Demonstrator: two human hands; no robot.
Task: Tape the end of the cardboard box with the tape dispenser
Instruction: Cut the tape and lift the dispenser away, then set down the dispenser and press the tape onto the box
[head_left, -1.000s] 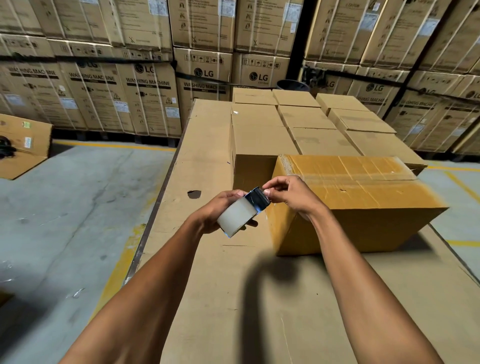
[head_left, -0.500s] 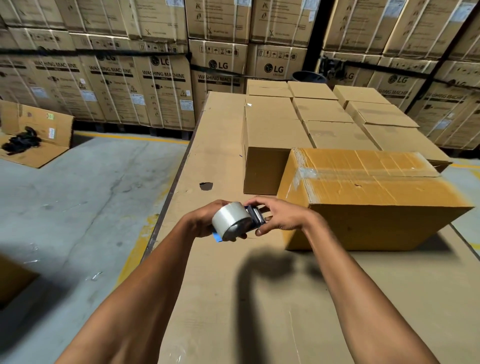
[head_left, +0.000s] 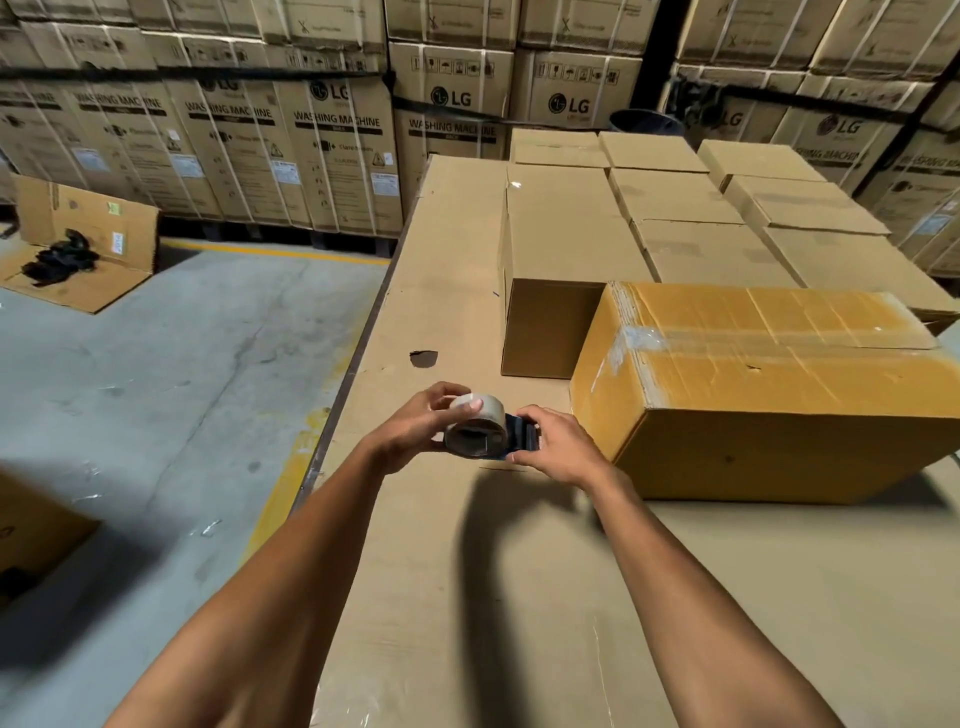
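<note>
Both hands, left hand (head_left: 410, 426) and right hand (head_left: 558, 449), gripping tape dispenser (head_left: 485, 428) mid-frame; cardboard box (head_left: 769, 384) top taped, near end untaped.

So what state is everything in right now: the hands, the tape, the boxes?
Left hand: gripping the tape roll.
Right hand: gripping the dispenser's blue end.
Tape dispenser: held above the table, off the box.
Yellow box: closed, clear tape along its top.
Box on floor: open, dark items inside.
</note>
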